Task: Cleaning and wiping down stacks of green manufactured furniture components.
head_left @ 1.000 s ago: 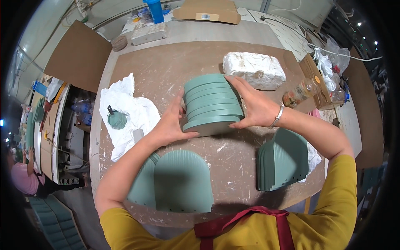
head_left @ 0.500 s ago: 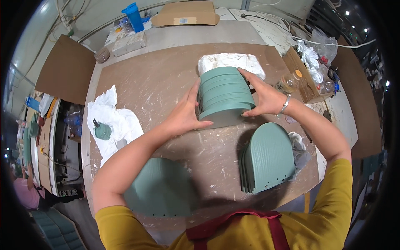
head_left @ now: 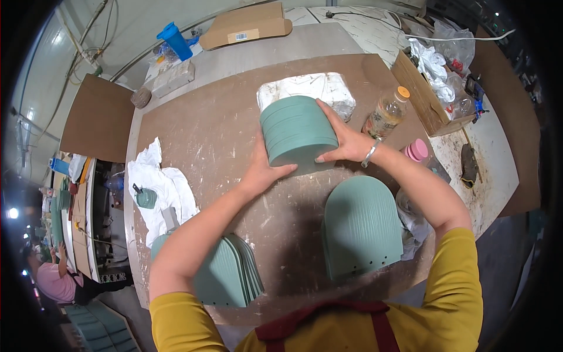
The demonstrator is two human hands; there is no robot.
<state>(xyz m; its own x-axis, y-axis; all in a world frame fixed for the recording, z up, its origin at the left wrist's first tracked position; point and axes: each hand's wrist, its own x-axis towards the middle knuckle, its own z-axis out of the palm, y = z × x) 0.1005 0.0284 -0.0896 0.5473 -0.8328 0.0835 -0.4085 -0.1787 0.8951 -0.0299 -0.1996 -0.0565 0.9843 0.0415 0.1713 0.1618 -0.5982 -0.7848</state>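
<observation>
Between my two hands stands a stack of green round-topped panels [head_left: 298, 126], its curved edges facing up and away from me. My left hand [head_left: 262, 167] is closed on the stack's left side, thumb along the near lower edge. On the right side, my right hand [head_left: 346, 139] grips the same stack, with a silver bracelet at the wrist. A white wrapped block [head_left: 308, 88] lies just beyond it. Nearer me on the right rests another stack of ribbed green panels [head_left: 362, 226] with small holes along the straight edge. A fanned stack [head_left: 226, 276] lies partly under my left forearm.
A white cloth [head_left: 161, 188] with a small green pot [head_left: 145, 198] lies at left. To the right are a bottle with an orange cap [head_left: 386, 114], a pink-lidded jar [head_left: 416, 151] and a cardboard box of scraps [head_left: 425, 100]. A person in pink [head_left: 56, 281] is far left.
The held stack's panels are lined up more evenly, and it appears slightly further left in view. My view has shifted, showing the fanned left stack and the pink-lidded jar.
</observation>
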